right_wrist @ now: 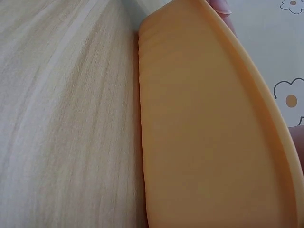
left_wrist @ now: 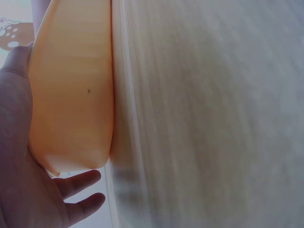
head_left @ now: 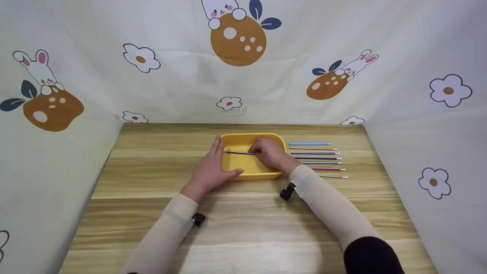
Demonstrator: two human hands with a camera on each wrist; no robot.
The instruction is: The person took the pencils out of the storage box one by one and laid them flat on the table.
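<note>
A yellow tray (head_left: 251, 176) stands on the wooden table. My left hand (head_left: 208, 171) rests against its left end, the thumb lying over the front rim and the fingers straight along the left side. In the left wrist view two fingers extend past the end of the tray (left_wrist: 71, 95). Inside the tray, my right hand (head_left: 272, 153) pinches the right part of a dark pencil (head_left: 239, 153) that lies roughly level, pointing left. The right fingertips are partly hidden. From the right wrist view, the tray wall (right_wrist: 204, 118) blocks the pencil.
Right of the tray lie several pencils in a spaced row, among them a light blue one (head_left: 310, 144) at the back and a red one (head_left: 329, 169) nearer the front. My right forearm passes close to the front ones. Patterned cloth (head_left: 182, 87) closes off the table's back and sides.
</note>
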